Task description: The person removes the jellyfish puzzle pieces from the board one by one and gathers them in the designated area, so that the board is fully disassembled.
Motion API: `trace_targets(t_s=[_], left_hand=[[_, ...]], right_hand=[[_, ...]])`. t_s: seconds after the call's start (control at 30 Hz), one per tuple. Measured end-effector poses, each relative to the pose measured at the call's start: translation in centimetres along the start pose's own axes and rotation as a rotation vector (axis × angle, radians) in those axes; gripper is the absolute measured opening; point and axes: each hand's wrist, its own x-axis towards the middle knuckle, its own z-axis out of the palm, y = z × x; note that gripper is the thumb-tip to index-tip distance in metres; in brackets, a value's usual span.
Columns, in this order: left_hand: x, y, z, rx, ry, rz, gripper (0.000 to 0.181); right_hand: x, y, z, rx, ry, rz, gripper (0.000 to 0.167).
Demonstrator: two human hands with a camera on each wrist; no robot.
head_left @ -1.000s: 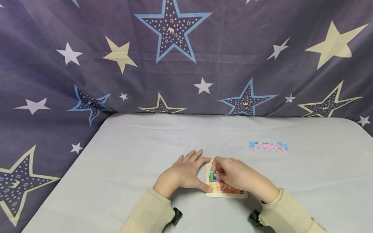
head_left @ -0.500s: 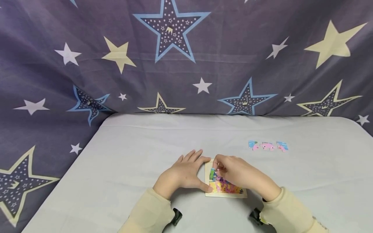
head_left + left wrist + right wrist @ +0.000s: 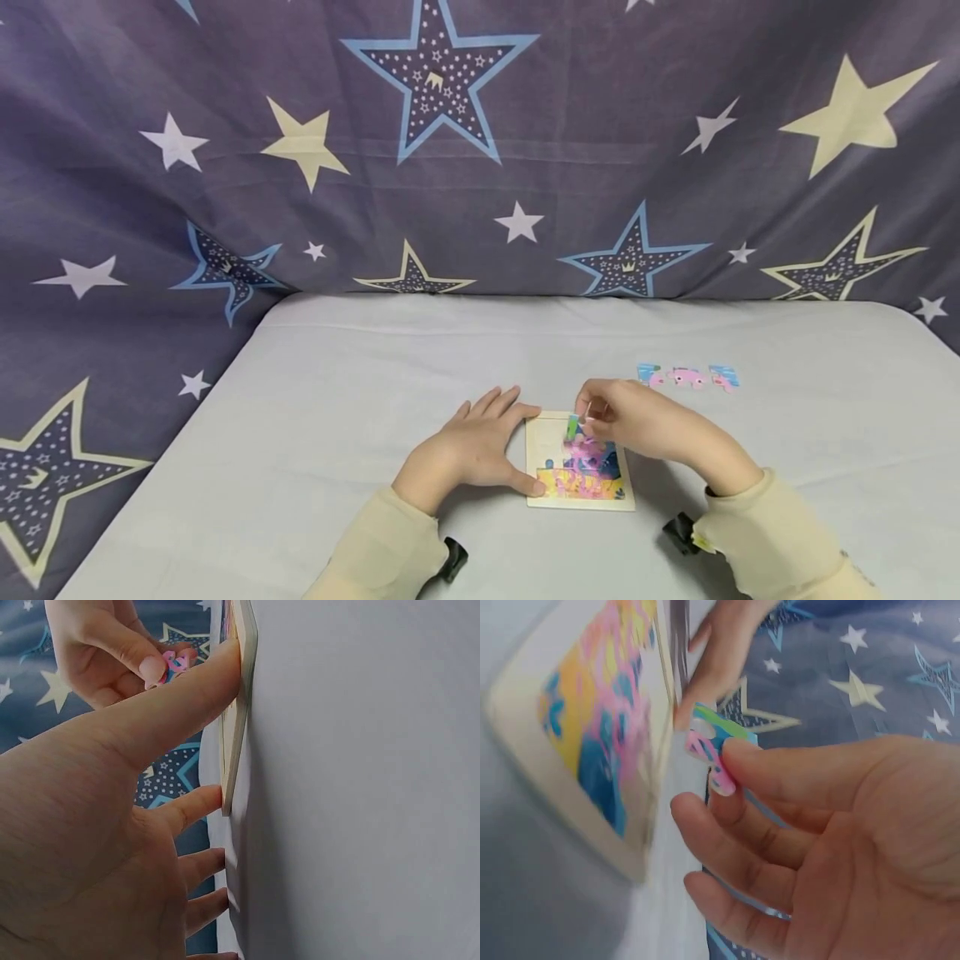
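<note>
Pc [image 3: 714, 744], a jigsaw pc in green, blue & pink, is in R hand [image 3: 645, 417], pinched btwn thumb & fingertips, held up over far-mid part of board [image 3: 580, 505]; L wrist view shows it raised off the board. R hand's lower fingers curve loosely under the pinch (R wrist view).

Board lies flat on worktop [image 3: 360, 367], pale rim, partly filled: near row yellow/orange w/ pink, dk blue abv it on R side, pink in mid. Small blue bit on L, just abv yellow row. Far-L part shows pale bare base. Board is blurry in R wrist view, so fine print can't be told.

L hand [image 3: 476, 448] is wide, fingers spread: thumb rests on board's L rim by near corner, index tip touches far-L corner, other fingertips down on worktop just beside board.

Three loose pcs [image 3: 687, 377] sit in a row on worktop, beyond board to the R, near R hand: end ones blue w/ pink, mid one mostly pink.

Both arms in beige sleeves [image 3: 386, 546], a blk strap [image 3: 453, 558] showing at each wrist. Worktop has pale cloth over it; behind, dk curtain [image 3: 442, 200] w/ yellow, white & blue-edged stars.
</note>
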Motion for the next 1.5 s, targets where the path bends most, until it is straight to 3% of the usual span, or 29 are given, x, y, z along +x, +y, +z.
trace_targets(t_s=[0.33, 0.77, 1.1, 1.5], left_hand=[[-0.1, 0.1, -0.1, -0.002, -0.005, -0.001, 0.092], [0.3, -0.2, 0.4, 0.012, 0.003, 0.001, 0.093], [-0.3, 0.3, -0.1, 0.0, -0.009, 0.0, 0.092], [-0.3, 0.2, -0.2, -0.001, -0.013, 0.005, 0.092]], right_hand=[[-0.9, 3.0, -2.9, -0.085, 0.098, -0.017, 0.006], [-1.9, 6.1, -5.7, -0.08, 0.188, 0.014, 0.004], [-2.1, 8.3, -6.4, -0.132, 0.191, 0.101, 0.011], [-1.2, 9.4, -5.5, -0.056, 0.173, 0.154, 0.016]])
